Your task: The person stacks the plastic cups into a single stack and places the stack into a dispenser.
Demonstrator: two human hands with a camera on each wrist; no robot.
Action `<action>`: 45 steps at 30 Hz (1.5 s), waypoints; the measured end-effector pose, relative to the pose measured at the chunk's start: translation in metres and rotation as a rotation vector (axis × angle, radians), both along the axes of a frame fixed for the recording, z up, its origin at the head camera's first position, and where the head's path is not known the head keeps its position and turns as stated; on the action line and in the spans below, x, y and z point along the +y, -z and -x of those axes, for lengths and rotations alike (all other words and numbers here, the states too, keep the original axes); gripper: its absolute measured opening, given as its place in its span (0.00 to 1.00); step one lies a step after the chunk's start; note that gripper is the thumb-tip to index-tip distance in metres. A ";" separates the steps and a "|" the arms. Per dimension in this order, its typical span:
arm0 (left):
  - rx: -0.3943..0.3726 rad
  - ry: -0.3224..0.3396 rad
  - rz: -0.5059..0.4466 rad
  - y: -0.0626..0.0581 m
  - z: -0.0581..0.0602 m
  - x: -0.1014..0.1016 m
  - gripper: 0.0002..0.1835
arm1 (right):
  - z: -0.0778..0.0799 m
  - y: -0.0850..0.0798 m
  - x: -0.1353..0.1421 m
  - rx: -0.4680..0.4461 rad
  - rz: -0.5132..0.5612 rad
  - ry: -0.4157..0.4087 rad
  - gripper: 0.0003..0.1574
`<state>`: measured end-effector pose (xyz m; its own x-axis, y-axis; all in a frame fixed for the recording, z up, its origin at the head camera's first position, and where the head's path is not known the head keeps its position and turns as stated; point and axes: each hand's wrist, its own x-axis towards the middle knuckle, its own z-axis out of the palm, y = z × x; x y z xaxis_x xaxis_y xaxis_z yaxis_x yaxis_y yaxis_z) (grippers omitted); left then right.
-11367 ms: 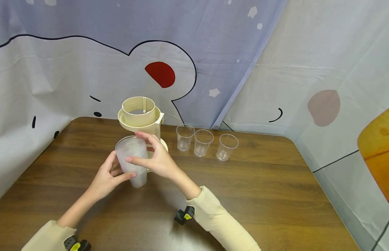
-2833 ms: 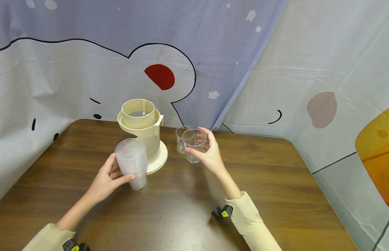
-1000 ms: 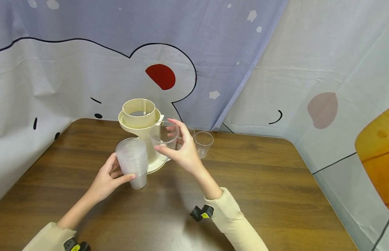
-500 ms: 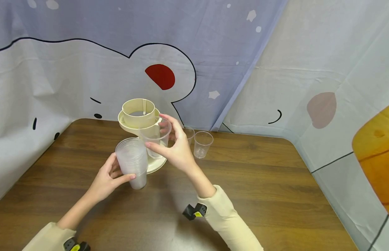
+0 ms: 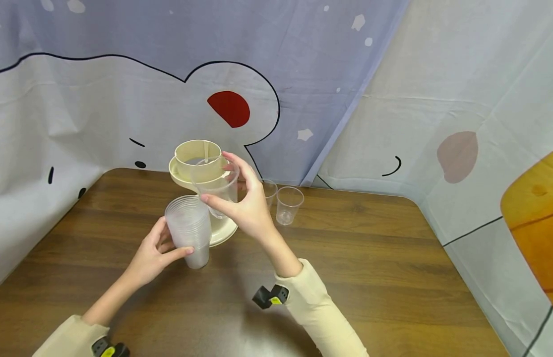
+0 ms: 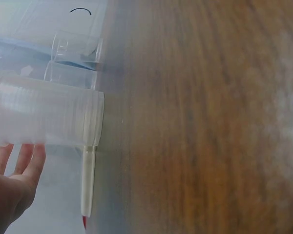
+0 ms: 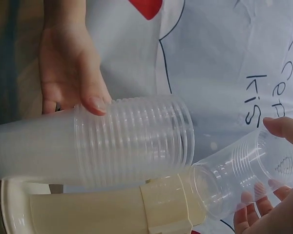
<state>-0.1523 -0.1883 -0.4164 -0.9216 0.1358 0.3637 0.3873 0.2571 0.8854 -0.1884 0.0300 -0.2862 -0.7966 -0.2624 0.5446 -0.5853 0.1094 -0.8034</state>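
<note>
My left hand [image 5: 151, 253] grips a tall stack of nested clear plastic cups [image 5: 189, 225], thumb in front and fingers behind, on the brown table. In my right hand [image 5: 249, 210] is a single clear plastic cup [image 5: 215, 191], pinched near its rim between thumb and fingers. That cup is raised just right of the stack's mouth, overlapping a cream plastic stand [image 5: 197, 171] in the head view. In the right wrist view the held cup [image 7: 234, 173] slants, its base close to the rim of the stack [image 7: 132, 139].
Two clear cups stand upright at the back: one cup [image 5: 289, 204] in full view, the other [image 5: 270, 188] partly behind my right hand. The stand has a ring on top and a round base [image 5: 224, 230]. A printed curtain [image 5: 347, 124] hangs behind the table.
Earlier my right hand was at the stack and three single cups stood apart. It has since picked up the rightmost one and brought it left and up beside the stack. My left hand stays put.
</note>
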 end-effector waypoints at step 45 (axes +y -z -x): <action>-0.011 0.006 0.005 0.001 -0.001 -0.001 0.42 | -0.004 -0.001 -0.028 -0.092 0.059 -0.109 0.46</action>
<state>-0.1509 -0.1897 -0.4169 -0.9248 0.1429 0.3525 0.3787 0.2594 0.8884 -0.1847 0.0019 -0.2853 -0.8126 -0.3195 0.4874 -0.5145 0.0006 -0.8575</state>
